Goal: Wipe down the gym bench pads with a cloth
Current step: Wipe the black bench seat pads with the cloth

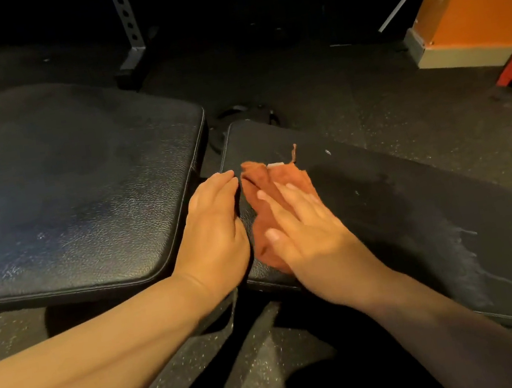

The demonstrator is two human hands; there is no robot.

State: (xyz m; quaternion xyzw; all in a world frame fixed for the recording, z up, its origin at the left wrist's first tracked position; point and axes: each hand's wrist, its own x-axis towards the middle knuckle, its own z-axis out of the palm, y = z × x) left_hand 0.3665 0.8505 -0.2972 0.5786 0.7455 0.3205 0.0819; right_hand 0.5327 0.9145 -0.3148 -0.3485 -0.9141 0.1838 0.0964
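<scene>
Forearms: Our two bare forearms [90, 361] enter from the bottom edge and converge on the gap between the two pads.
Right hand [301, 220]: It lies flat with its fingers spread and straight, pressing down on the rust-orange cloth [260, 189]; it grips nothing.
Left hand [213, 226]: It lies palm down with its fingers straight and close together, resting along the near-left edge of the smaller pad, just beside the cloth. We cannot tell where its thumb sits.
Cloth: It is crumpled and soft, with a frayed tail at the far end, and it lies on the left part of the smaller black leatherette bench pad [418, 219].
Doing the wipe well: We judge that a flat palm with even pressure works best, in overlapping strokes out to the stitched edges, with the left hand steadying the pad.
Smaller pad: It is matte black with a darker patch, likely damp, right of the cloth and pale streaks near its right side that still want wiping.
Larger black grained leatherette bench pad [64, 189]: It sits to the left, apart from the cloth, and looks glossy and scuffed.
Floor: A speckled dark rubber floor [364, 84] lies beneath both pads.
</scene>
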